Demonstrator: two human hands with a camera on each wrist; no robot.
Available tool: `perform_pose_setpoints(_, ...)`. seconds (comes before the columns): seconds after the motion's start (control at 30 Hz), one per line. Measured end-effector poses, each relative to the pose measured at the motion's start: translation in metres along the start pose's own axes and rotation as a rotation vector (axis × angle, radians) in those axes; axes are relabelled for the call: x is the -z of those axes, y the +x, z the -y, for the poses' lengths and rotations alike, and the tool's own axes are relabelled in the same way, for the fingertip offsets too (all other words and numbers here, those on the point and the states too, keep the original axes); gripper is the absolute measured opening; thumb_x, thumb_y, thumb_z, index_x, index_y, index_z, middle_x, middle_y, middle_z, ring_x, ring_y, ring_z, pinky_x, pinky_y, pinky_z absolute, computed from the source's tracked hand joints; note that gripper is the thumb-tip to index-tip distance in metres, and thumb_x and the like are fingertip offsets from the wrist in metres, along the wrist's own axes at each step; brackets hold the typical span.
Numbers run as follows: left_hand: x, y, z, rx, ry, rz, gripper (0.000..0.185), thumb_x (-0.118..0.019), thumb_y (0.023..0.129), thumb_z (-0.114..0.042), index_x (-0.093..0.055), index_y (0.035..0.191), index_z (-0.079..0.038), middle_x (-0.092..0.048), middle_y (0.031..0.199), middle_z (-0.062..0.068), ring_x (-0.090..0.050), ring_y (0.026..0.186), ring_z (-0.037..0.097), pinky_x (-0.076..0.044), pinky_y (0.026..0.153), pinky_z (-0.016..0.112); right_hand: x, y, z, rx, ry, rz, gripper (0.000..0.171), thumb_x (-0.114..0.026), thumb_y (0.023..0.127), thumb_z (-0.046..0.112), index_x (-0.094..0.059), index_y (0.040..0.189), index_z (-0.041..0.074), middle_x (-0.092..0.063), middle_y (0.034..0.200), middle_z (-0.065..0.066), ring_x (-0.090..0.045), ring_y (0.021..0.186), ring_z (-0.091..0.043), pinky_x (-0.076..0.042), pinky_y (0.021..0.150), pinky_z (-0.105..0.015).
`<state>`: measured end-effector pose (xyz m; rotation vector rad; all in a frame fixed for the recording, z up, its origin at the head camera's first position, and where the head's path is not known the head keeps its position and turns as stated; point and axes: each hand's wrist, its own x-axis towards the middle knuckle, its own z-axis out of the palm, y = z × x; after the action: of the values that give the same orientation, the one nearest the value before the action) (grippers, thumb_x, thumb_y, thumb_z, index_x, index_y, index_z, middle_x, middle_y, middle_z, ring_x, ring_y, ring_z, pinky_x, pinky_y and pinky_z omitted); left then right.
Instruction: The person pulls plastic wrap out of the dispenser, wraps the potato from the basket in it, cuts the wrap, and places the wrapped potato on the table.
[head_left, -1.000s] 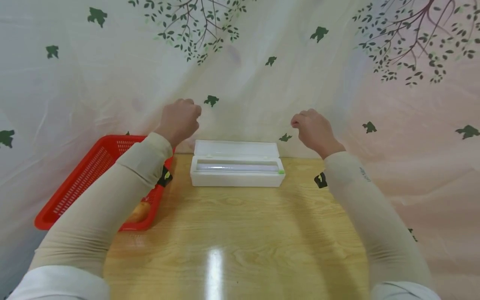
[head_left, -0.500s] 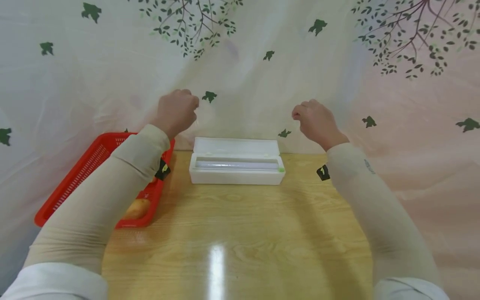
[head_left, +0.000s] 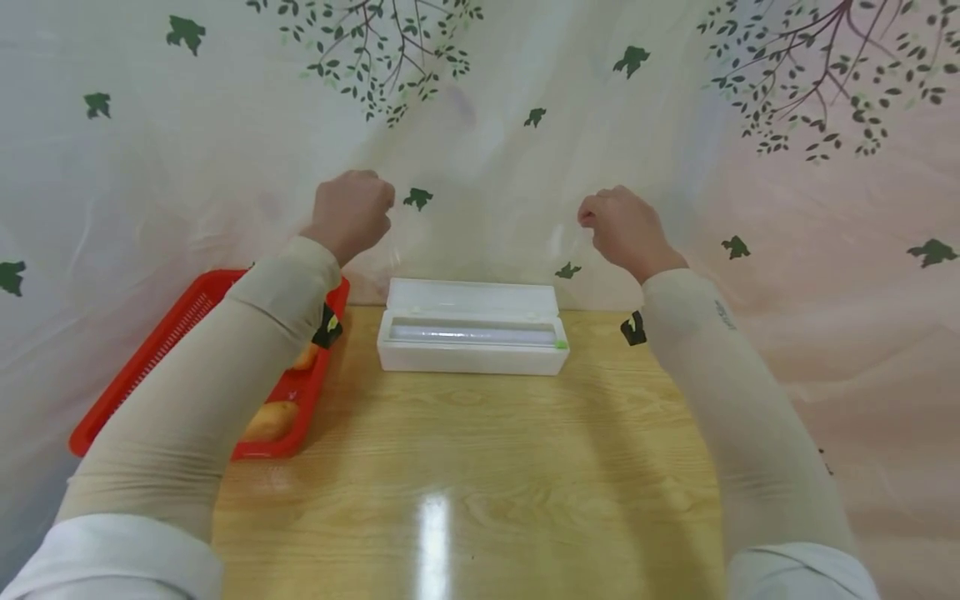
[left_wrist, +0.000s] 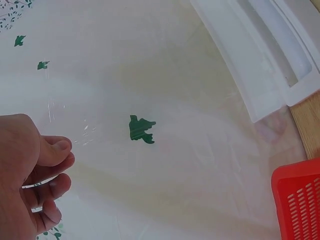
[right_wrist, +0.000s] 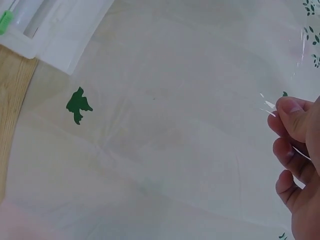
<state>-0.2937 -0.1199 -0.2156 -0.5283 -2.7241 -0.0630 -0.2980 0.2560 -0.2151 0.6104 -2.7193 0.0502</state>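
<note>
Both hands are rising higher than a moment ago, left hand (head_left: pixel 352 210) and right hand (head_left: pixel 621 227) each pinching a corner of thin clear plastic film (head_left: pixel 480 237), stretching it above the white rectangular plastic dispenser box (head_left: pixel 472 350) at the tabletop's far edge.

Your left hand (head_left: pixel 351 212) and right hand (head_left: pixel 621 229) are bare. Snug beige sleeves (head_left: pixel 225 375) cover both forearms to the wrist, over white cuffs at the upper arms. A small black tab (head_left: pixel 633 329) hangs under each sleeve; the right sleeve bears faint grey lettering.
</note>
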Motion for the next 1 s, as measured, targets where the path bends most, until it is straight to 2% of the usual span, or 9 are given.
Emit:
perform_pose_setpoints(0.17,0.005,0.004,0.001,-0.007,0.019,0.016,0.019,-0.054,0.092,0.001,-0.072,0.098,0.002,-0.067,0.092,0.017,-0.06,0.08,0.031,-0.057,0.066,0.046,0.002,0.003,0.0,-0.014,-0.005,0.0,0.017,-0.061,0.096,-0.003,-0.07,0.11,-0.001,-0.069,0.109,-0.02,-0.058,0.102,-0.038,-0.051,0.094,-0.049)
perform_pose_setpoints(0.6,0.02,0.01,-0.001,-0.022,0.035,0.062,0.021,-0.057,0.095,0.0,-0.071,0.11,0.003,-0.069,0.11,0.022,-0.065,0.097,0.038,-0.058,0.076,0.052,0.015,0.011,0.0,-0.065,0.007,0.055,0.019,-0.059,0.097,-0.003,-0.068,0.113,-0.001,-0.068,0.114,-0.02,-0.056,0.108,-0.038,-0.048,0.097,-0.05)
perform_pose_setpoints(1.0,0.027,0.018,0.002,-0.018,0.034,0.068,0.022,-0.056,0.096,-0.001,-0.07,0.113,0.002,-0.069,0.114,0.022,-0.065,0.1,0.039,-0.058,0.077,0.053,0.024,0.02,-0.001,-0.089,-0.021,0.075,0.023,-0.058,0.098,-0.001,-0.067,0.118,0.0,-0.067,0.118,-0.021,-0.055,0.109,-0.038,-0.047,0.1,-0.051)
